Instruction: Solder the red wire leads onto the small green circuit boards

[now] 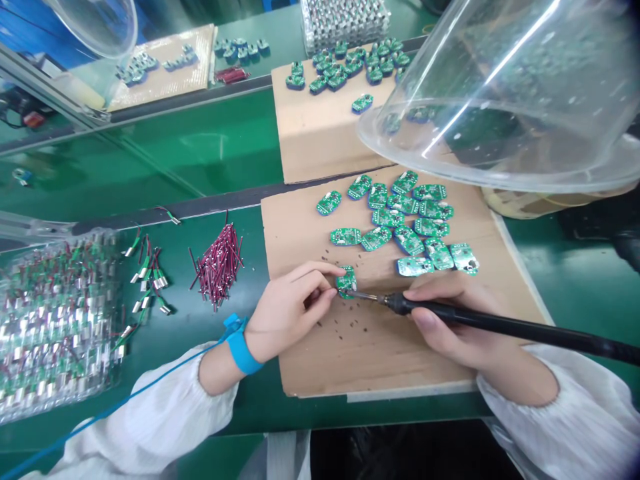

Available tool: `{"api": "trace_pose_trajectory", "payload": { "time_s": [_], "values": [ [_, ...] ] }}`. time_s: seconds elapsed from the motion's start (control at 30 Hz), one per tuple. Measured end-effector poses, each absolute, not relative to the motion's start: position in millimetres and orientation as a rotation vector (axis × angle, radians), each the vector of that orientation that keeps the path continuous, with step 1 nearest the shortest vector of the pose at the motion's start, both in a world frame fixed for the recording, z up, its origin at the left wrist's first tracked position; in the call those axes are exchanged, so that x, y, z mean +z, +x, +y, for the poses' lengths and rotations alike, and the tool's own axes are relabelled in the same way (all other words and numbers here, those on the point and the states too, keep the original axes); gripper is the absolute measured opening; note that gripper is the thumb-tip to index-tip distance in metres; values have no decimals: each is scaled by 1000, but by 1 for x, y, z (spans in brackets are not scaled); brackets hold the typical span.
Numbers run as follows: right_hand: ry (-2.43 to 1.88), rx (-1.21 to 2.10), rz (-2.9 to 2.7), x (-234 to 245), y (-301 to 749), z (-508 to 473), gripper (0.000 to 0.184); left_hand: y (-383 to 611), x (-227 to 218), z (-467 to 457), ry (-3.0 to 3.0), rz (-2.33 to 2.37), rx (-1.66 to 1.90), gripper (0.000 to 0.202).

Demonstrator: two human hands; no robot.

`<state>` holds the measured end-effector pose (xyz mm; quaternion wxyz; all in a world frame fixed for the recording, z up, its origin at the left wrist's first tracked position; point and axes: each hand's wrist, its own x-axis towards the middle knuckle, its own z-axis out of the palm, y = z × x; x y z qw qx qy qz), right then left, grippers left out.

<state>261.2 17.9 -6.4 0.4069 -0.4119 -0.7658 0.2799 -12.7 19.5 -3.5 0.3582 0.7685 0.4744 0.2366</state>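
Soldering iron (500, 322) cropped at right; clear hood (500, 100) at top

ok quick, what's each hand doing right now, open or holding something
Left hand: closed, thumb and index finger steadying a green circuit board.
Right hand: closed, holding a soldering iron.

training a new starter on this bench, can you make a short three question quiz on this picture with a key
1. Which hand holds the soldering iron?
2. True or false: the left hand holds a circuit board at the iron's tip.
3. The pile of dark red wires lies on:
a) the cardboard sheet
b) the green table
c) the stacked plastic trays

Key:
1. The right hand
2. True
3. b
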Motion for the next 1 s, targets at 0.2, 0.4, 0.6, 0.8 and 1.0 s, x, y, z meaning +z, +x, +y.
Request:
{"api": "trace_pose_trajectory", "payload": {
  "time_s": [0.2,0.4,0.6,0.8,1.0],
  "values": [
    [-984,744,-1950,-5,260,19,20,-14,-1,20,1981,1221,587,16],
    [-963,726,-1942,-4,259,20,21,-14,-1,22,1970,1209,588,14],
    [-958,723,-1961,1,257,22,21,-16,1,24,1945,1188,556,14],
    [-949,726,-1952,2,256,22,21,-17,2,26,1960,1163,555,14],
    [-907,784,-1950,2,254,23,23,-18,-1,26,1953,1157,566,14]
  ]
}}
